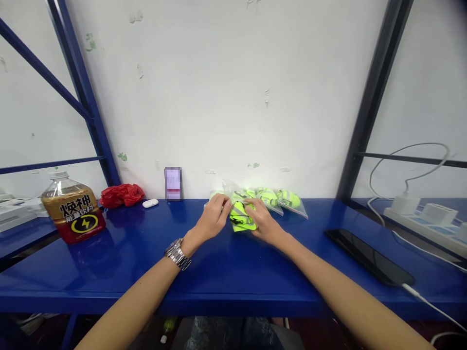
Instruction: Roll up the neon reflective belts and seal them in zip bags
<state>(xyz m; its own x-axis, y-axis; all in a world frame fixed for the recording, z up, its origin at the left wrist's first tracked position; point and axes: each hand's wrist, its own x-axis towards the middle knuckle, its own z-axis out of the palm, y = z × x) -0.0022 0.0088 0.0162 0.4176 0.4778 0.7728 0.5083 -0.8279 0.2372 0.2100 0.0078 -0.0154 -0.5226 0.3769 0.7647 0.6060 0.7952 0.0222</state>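
A small neon yellow-green cloth piece with grey reflective strips (242, 217) is between my two hands above the blue table (233, 272). My right hand (263, 221) has its fingers closed on the cloth's right side. At the cloth's left edge, my left hand (215, 214) has thumb and fingers pinched together; what lies between the fingertips is too small to make out. Several clear plastic bags with similar neon pieces, one of them a bagged piece (289, 198), lie behind my hands along the wall.
On the left stand a large drink bottle (78, 209), a red plastic bag (122, 195), a white case (150, 203) and an upright phone (173, 184). A black phone (368, 255) with a cable and a power strip (426, 221) are at right.
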